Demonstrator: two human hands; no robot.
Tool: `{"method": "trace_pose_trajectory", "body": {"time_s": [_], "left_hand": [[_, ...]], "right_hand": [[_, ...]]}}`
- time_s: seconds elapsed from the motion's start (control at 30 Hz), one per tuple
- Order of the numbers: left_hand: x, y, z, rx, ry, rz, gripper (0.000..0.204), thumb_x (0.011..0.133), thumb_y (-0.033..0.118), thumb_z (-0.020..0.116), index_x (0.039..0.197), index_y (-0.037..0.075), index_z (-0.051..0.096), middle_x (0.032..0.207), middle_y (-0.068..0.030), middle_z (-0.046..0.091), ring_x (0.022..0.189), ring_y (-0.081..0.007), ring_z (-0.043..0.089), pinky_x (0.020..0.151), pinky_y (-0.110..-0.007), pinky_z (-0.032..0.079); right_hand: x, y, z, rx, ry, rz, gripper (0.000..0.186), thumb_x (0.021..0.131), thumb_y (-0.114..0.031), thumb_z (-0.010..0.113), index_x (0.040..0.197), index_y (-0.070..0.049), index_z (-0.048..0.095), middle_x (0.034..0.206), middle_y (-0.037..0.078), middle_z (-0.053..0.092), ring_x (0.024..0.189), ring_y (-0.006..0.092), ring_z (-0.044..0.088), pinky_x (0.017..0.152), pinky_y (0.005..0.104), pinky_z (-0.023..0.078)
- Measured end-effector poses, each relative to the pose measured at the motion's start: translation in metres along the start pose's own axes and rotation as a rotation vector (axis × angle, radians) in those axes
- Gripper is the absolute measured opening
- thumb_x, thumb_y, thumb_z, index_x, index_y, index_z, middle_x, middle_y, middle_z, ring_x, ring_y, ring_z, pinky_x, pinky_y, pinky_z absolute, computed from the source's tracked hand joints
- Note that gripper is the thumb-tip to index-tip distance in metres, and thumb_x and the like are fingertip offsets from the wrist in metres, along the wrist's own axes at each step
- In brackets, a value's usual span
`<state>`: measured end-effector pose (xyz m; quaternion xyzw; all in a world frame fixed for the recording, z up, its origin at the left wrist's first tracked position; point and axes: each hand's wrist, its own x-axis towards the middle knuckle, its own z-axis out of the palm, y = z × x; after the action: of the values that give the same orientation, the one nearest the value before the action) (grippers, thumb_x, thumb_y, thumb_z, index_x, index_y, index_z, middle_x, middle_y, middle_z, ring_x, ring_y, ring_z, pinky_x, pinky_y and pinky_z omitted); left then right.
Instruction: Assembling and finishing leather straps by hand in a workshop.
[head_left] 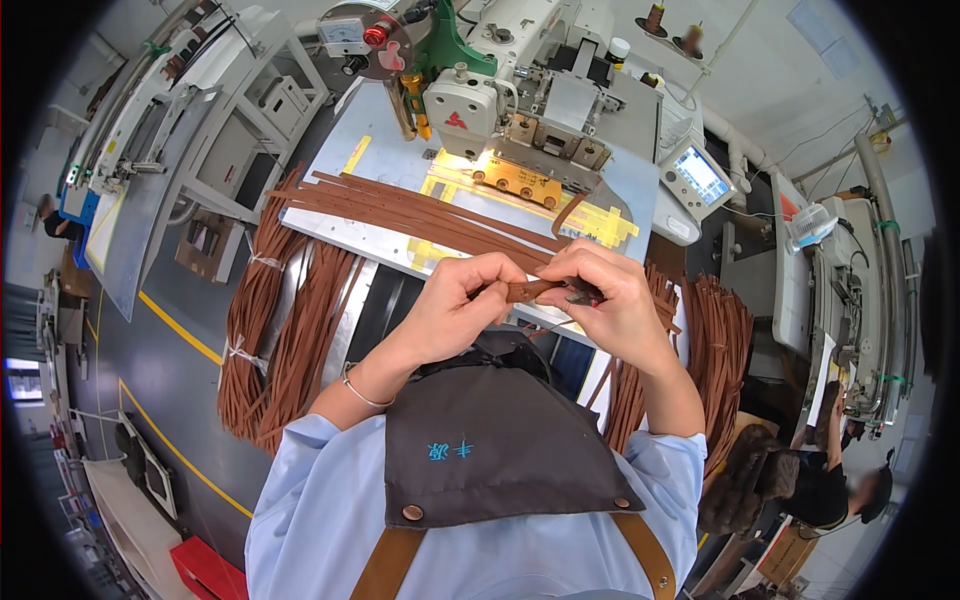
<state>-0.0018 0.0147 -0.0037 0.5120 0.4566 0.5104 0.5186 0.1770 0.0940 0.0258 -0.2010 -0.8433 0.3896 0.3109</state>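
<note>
Pinching a short visible stretch of brown strap (529,291) between both hands, just past the apron (490,440) and near the front edge of a pale worktable (392,158). Closing the left hand's (458,308) thumb and forefinger firmly on one side of the strap, with the other fingers curling inward. Gripping the other side with the thumb and fingertips of the right hand (608,303), while also holding a small dark tool (584,297), possibly thread snips, too covered for naming with certainty. Facing a sewing machine (463,112), with loose straps (415,212) lying across the table and tied bundles (262,330) hanging at the left. Seemingly checking or tidying the strap by hand, apart from the needle area. Probably needing next a steady left pinch and careful placing of the tool, if trimming.
</note>
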Motion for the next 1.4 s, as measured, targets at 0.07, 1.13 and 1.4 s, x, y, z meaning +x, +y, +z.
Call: {"method": "trace_pose_trajectory", "body": {"time_s": [0.07,1.13,1.4], "left_hand": [[0.0,-0.001,0.0,-0.014,0.006,0.006,0.01,0.083,0.0,0.047,0.084,-0.001,0.056,0.06,0.0052,0.047,0.054,0.0,0.037,0.047,-0.018,0.03],[0.001,0.024,0.012,0.283,0.078,0.071,0.012,0.072,-0.005,0.06,0.083,-0.003,0.056,0.065,-0.0036,0.056,0.06,-0.0042,0.052,0.054,-0.02,0.044],[-0.004,0.012,0.003,0.078,0.085,-0.029,0.008,0.076,-0.002,0.06,0.084,-0.002,0.057,0.068,0.003,0.057,0.064,0.0012,0.048,0.054,-0.016,0.041]], "right_hand": [[-0.001,0.0,-0.001,-0.01,-0.008,0.019,0.026,0.062,0.009,0.072,0.085,0.003,0.061,0.08,0.01,0.061,0.072,0.0197,0.06,0.059,0.0273,0.047],[0.0,-0.015,0.012,-0.576,0.146,-0.312,0.031,0.049,0.006,0.064,0.076,-0.001,0.052,0.076,0.007,0.048,0.063,0.02,0.055,0.044,0.0297,0.044],[0.001,-0.014,-0.004,-0.288,0.336,-0.056,0.027,0.062,0.009,0.067,0.082,-0.003,0.053,0.074,0.007,0.051,0.059,0.0147,0.057,0.047,0.0251,0.045]]}}
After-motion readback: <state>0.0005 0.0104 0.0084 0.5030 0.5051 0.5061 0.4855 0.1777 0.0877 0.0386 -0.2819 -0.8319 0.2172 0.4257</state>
